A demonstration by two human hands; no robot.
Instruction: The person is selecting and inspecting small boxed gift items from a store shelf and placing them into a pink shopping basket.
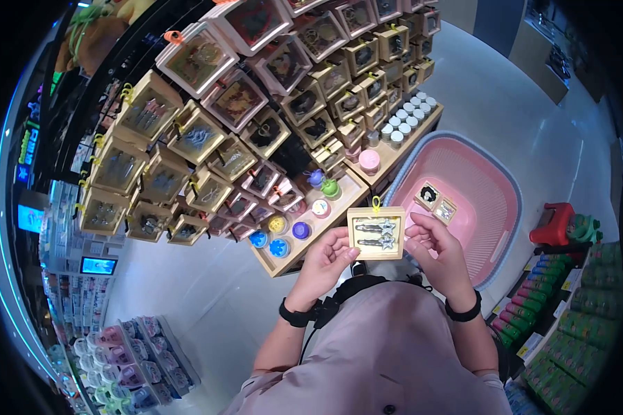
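Note:
In the middle of the view is a small square box of hair clips point(376, 234), with a pale yellow frame, two silver star-shaped clips inside and a yellow loop on top. My left hand point(329, 266) grips its left side, thumb over the lower front corner. At the opposite edge, my right hand point(435, 252) has its fingers curled, with fingertips and thumb right at the frame. Beyond the right hand sits a pink laundry-style basket point(495, 238) with a blue-grey rim. Two similar framed boxes lie in it, one with a dark item point(428, 196) and a smaller one point(446, 210).
A rack of hanging framed accessory boxes point(208, 131) fills the upper left. Below it, a wooden shelf point(356, 183) carries colourful round-lidded jars and several white-lidded jars point(408, 119). Bottle shelves point(540, 297) and a red container point(552, 225) stand at right; stacked goods point(135, 360) at lower left.

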